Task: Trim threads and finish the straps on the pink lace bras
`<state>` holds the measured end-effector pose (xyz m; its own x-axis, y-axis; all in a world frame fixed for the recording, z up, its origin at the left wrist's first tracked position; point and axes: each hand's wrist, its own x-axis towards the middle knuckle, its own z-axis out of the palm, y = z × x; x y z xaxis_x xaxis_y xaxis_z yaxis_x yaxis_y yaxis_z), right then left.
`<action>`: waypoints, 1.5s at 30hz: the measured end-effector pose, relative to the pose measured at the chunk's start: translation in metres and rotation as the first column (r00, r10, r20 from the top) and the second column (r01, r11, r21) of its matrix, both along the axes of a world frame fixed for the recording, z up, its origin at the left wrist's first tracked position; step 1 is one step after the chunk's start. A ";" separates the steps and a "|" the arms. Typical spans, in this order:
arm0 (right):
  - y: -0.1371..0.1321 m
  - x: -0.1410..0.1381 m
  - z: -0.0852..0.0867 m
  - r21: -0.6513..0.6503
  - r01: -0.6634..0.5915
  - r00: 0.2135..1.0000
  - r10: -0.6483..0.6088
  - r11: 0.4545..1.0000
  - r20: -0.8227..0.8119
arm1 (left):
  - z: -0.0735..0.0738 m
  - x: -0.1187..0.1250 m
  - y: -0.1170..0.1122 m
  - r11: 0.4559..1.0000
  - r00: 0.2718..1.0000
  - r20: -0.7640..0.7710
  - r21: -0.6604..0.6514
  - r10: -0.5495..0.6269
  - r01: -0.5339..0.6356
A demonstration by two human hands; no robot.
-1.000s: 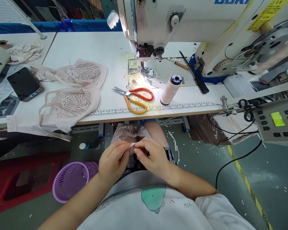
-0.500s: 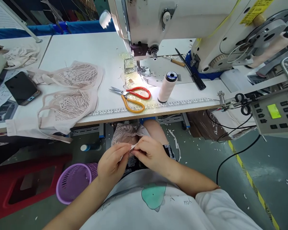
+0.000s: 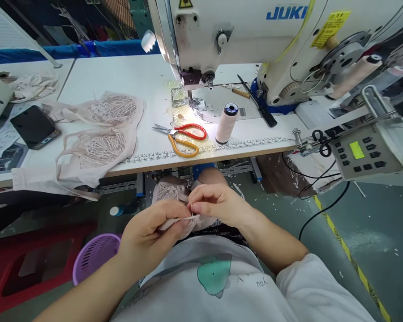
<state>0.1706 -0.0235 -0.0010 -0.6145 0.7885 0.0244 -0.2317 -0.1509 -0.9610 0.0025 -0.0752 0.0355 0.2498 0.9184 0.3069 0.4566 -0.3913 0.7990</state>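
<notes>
Above my lap, my left hand (image 3: 156,226) is closed on a pale pink lace bra (image 3: 169,190), its edge gripped between thumb and fingers. Part of the cloth hangs over my legs, and my hands cover much of the rest. Right beside it, my right hand (image 3: 218,203) is pinched at the same edge. A thin, light strand (image 3: 191,206) stands up from the cloth at its fingertips; I cannot tell whether it is thread or a needle. Another lace bra (image 3: 102,145) lies spread on the table, to the left of red-and-yellow-handled scissors (image 3: 179,137).
A sewing machine (image 3: 235,40) stands at the back of the table (image 3: 104,71). A thread cone (image 3: 227,124) is upright near the front edge. A phone (image 3: 35,127) lies at left, a control panel (image 3: 366,154) juts out right. Below are a purple basket (image 3: 96,255) and red stool (image 3: 36,273).
My hands have drawn the bra nearer my body, and the left hand has turned. My right hand has shifted its pinch, with a thin strand now showing. The view has swung slightly right.
</notes>
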 end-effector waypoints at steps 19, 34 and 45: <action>-0.055 0.007 -0.049 -0.493 0.206 0.979 -0.171 0.845 0.115 | -0.066 0.020 -0.036 0.417 0.831 0.403 -0.879 0.384 0.233; -0.032 0.009 -0.059 -0.580 0.182 0.973 -0.230 0.794 -0.008 | -0.074 0.011 -0.028 0.274 0.723 0.460 -0.888 0.516 0.369; -0.020 0.023 -0.074 -0.232 0.506 0.862 -0.488 0.831 0.133 | -0.071 0.010 -0.024 0.240 0.698 0.427 -0.903 0.574 0.355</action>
<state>0.1934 -0.0435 -0.0749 -0.1308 0.9617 -0.2408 -0.2790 -0.2687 -0.9219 0.0130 -0.0995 -0.0354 0.3100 0.6044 -0.7339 -0.3168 0.7935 0.5197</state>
